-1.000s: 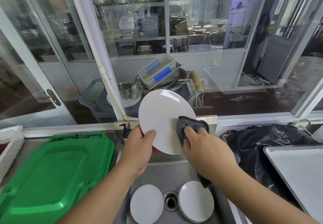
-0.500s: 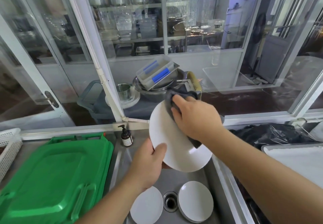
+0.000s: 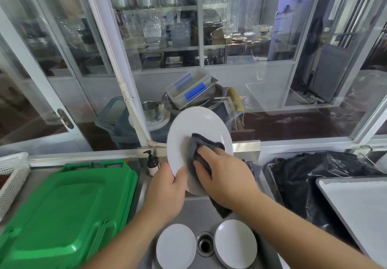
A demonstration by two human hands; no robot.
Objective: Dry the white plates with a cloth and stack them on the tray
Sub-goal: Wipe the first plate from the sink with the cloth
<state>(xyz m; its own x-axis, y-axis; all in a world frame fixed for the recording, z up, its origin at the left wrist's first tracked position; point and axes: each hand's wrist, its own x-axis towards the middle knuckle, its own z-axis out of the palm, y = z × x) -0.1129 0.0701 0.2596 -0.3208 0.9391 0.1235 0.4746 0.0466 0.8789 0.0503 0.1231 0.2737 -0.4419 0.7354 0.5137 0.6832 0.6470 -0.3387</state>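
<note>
Drying is under way: our left hand (image 3: 167,187) grips the plate (image 3: 199,140) by its lower rim while our right hand (image 3: 222,176), just beside that grip, presses the cloth (image 3: 196,145) to its face, and next we judge it goes to the tray (image 3: 356,201).

The held plate (image 3: 196,126) is plain white, and the cloth (image 3: 198,145) pressed on it is dark grey. Two more plates (image 3: 176,245) (image 3: 235,242) in the sink (image 3: 201,208) are the same plain white; the sink itself is dull steel grey with a dark drain (image 3: 205,244). The lid (image 3: 62,210) on the left is bright green. The basket (image 3: 12,176) beside it is white with a pattern of small holes. The bottle (image 3: 151,162) is brown with a black pump. The bag (image 3: 310,176) is glossy black. The tray (image 3: 360,201) is pale grey-white. The box (image 3: 189,89) behind the glass is clear with blue strips.
</note>
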